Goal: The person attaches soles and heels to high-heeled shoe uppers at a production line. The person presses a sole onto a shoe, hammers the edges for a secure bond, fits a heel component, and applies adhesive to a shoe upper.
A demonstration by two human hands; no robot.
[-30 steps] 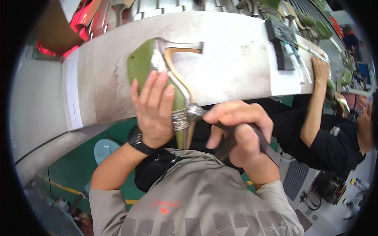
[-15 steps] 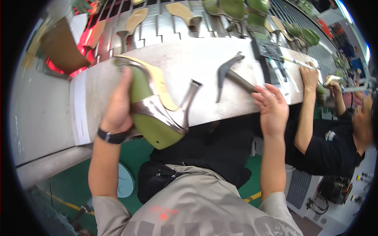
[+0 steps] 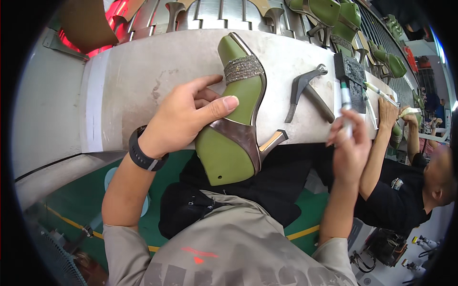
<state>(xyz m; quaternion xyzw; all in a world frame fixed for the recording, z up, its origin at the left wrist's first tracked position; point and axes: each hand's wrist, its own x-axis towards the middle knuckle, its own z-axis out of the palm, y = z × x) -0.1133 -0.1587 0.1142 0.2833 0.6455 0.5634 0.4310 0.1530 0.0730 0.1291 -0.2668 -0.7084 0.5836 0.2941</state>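
My left hand (image 3: 179,114) is closed around a high-heeled sandal (image 3: 243,69) mounted on a green shoe last (image 3: 224,157). The sandal has a glittery ankle band, a dark metallic strap and a slim heel, and it lies on its side over the bench's near edge. My right hand (image 3: 352,148), partly blurred, has its fingers closed on a white pen-like tool (image 3: 346,97) with a green band, held upright near the black block (image 3: 350,69). Between the hands a hammer (image 3: 310,90) lies on the bench, touched by neither.
The pale bench (image 3: 129,86) spans the front. Behind it runs a slatted conveyor (image 3: 229,12) bearing heels and green lasts (image 3: 324,12). More slim white tools (image 3: 369,109) lie beside the block. At right, a co-worker's arm (image 3: 374,148) reaches close to my right hand.
My left hand has turned the sandal more upright and brought it right, its glittery band now facing up. My right hand has left the hammer handle and taken hold of the white pen-like tool.
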